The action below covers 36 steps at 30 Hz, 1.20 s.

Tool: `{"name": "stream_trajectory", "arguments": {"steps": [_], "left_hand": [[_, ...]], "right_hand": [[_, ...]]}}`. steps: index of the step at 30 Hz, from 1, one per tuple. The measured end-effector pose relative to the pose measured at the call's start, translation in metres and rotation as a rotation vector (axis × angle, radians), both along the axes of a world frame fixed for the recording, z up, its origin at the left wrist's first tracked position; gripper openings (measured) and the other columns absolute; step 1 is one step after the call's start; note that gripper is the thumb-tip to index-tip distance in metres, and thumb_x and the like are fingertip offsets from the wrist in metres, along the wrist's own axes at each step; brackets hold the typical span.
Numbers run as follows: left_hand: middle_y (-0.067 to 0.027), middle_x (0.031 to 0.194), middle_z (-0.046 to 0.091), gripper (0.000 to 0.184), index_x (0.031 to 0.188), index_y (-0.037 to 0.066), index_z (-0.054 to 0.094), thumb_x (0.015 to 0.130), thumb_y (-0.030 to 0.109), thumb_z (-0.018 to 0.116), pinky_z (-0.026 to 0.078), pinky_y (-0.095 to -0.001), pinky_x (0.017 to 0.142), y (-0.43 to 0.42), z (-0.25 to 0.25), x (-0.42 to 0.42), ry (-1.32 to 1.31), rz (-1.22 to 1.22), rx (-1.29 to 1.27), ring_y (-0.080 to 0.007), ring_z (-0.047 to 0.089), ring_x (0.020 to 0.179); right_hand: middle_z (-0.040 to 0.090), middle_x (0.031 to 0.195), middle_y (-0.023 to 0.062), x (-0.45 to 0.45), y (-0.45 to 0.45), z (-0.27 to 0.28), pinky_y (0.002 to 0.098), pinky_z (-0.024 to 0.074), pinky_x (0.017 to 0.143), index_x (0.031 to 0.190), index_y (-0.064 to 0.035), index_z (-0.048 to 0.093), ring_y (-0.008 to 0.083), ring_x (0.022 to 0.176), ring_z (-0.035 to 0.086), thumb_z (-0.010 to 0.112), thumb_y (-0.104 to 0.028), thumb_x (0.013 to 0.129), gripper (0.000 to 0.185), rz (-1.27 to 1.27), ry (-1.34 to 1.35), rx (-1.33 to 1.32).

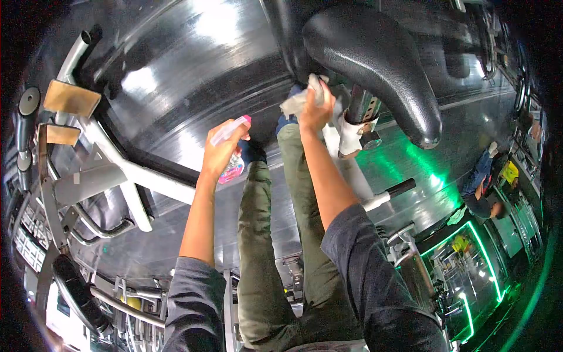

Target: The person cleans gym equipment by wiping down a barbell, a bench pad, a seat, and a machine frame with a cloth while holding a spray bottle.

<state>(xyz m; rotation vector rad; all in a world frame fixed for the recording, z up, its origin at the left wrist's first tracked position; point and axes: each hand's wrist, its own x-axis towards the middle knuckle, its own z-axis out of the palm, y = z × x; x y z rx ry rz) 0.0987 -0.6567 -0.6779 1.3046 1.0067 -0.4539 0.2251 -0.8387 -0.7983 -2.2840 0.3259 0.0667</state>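
Observation:
My left hand (221,146) is wrapped round the neck of a spray bottle (233,170) with a pink-tipped white trigger head and a pink label. In my right hand (317,110) is a crumpled whitish cloth (296,104), bunched between the fingers. Just to the right of that hand is a black bike saddle (375,64) on a post with adjustment holes. The cloth appears apart from the saddle. My fingers hide part of both the bottle and the cloth.
A white metal frame (132,170) with tan pads (71,98) stands at left. Below the saddle, a white bar ends in a black grip (401,188). Another person (484,190) is low at far right, near a green-lit mirror (463,264). The dark floor (193,76) is shiny.

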Motion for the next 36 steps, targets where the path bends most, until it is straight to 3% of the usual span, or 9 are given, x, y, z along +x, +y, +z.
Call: {"name": "stream_trajectory", "arguments": {"steps": [5, 9, 14, 16, 19, 24, 29, 31, 36], "left_hand": [[-0.0066, 0.081, 0.069, 0.032, 0.090, 0.003, 0.069, 0.092, 0.035, 0.064, 0.044, -0.0274, 0.054, -0.004, 0.004, 0.014, -0.012, 0.007, -0.008, -0.0128, 0.057, 0.054], [-0.0035, 0.076, 0.067, 0.025, 0.084, 0.004, 0.068, 0.090, 0.028, 0.065, 0.045, -0.0260, 0.053, -0.008, 0.002, 0.019, -0.083, 0.052, -0.001, -0.0104, 0.054, 0.054], [-0.0035, 0.077, 0.068, 0.023, 0.086, 0.004, 0.069, 0.090, 0.027, 0.065, 0.046, -0.0265, 0.052, -0.012, 0.016, 0.027, -0.085, 0.042, -0.006, -0.0106, 0.056, 0.055], [-0.0048, 0.079, 0.069, 0.030, 0.087, 0.004, 0.069, 0.091, 0.033, 0.066, 0.046, -0.0266, 0.054, -0.010, 0.020, 0.026, -0.089, 0.021, 0.002, -0.0108, 0.057, 0.056], [-0.0063, 0.080, 0.070, 0.036, 0.089, 0.003, 0.069, 0.092, 0.039, 0.066, 0.046, -0.0267, 0.054, -0.008, 0.033, 0.031, -0.080, 0.011, 0.013, -0.0112, 0.058, 0.055], [-0.0061, 0.080, 0.068, 0.037, 0.093, 0.003, 0.069, 0.093, 0.039, 0.065, 0.046, -0.0259, 0.052, -0.016, 0.057, 0.037, -0.130, 0.112, 0.065, -0.0114, 0.058, 0.054], [-0.0060, 0.081, 0.067, 0.036, 0.100, 0.002, 0.071, 0.092, 0.037, 0.068, 0.045, -0.0267, 0.049, -0.021, 0.088, 0.074, -0.109, 0.123, 0.128, -0.0124, 0.058, 0.052], [-0.0071, 0.080, 0.067, 0.042, 0.101, 0.001, 0.071, 0.093, 0.041, 0.064, 0.046, -0.0283, 0.048, -0.023, 0.098, 0.098, -0.139, 0.078, 0.175, -0.0147, 0.059, 0.051], [-0.0094, 0.069, 0.066, 0.057, 0.088, -0.001, 0.071, 0.094, 0.053, 0.053, 0.047, -0.0321, 0.049, -0.026, 0.116, 0.168, -0.097, 0.110, 0.208, -0.0179, 0.059, 0.047]], "right_hand": [[0.062, 0.116, 0.0180, 0.010, 0.016, 0.010, 0.0461, 0.0461, 0.095, 0.120, -0.0061, 0.068, 0.0362, 0.110, 0.059, 0.071, -0.027, 0.084, 0.041, -0.062, -0.010, 0.014], [0.069, 0.099, 0.0279, 0.037, 0.066, 0.041, 0.0477, 0.0466, 0.091, 0.115, -0.0006, 0.068, 0.0496, 0.098, 0.062, 0.073, -0.027, 0.085, 0.041, 0.147, -0.225, 0.066], [0.070, 0.111, 0.0189, 0.025, 0.041, 0.018, 0.0411, 0.0465, 0.096, 0.113, -0.0043, 0.070, 0.0356, 0.107, 0.064, 0.077, -0.022, 0.082, 0.036, 0.144, -0.175, 0.076], [0.067, 0.116, 0.0173, 0.008, 0.016, 0.010, 0.0424, 0.0449, 0.098, 0.114, -0.0132, 0.072, 0.0360, 0.111, 0.060, 0.075, -0.023, 0.081, 0.034, 0.045, 0.043, 0.080], [0.068, 0.120, 0.0132, -0.024, -0.039, -0.043, 0.0397, 0.0440, 0.102, 0.119, -0.0089, 0.069, 0.0299, 0.117, 0.059, 0.074, -0.033, 0.084, 0.042, -0.054, 0.305, 0.065], [0.069, 0.119, 0.0143, -0.010, -0.029, 0.071, 0.0364, 0.0454, 0.099, 0.124, -0.0085, 0.066, 0.0270, 0.113, 0.063, 0.075, -0.042, 0.082, 0.054, 0.230, 0.528, 0.315], [0.069, 0.118, 0.0163, 0.026, -0.020, 0.185, 0.0358, 0.0464, 0.096, 0.127, -0.0083, 0.063, 0.0254, 0.112, 0.064, 0.070, -0.027, 0.089, 0.043, 0.476, 0.628, 0.466], [0.069, 0.114, 0.0159, 0.053, -0.020, 0.236, 0.0361, 0.0489, 0.093, 0.123, -0.0046, 0.064, 0.0279, 0.107, 0.067, 0.068, -0.015, 0.089, 0.035, 0.633, 0.415, 0.442], [0.069, 0.104, 0.0165, 0.151, -0.047, 0.325, 0.0367, 0.0507, 0.083, 0.115, -0.0050, 0.068, 0.0317, 0.095, 0.067, 0.070, -0.016, 0.087, 0.030, 0.774, 0.291, 0.349]]}}
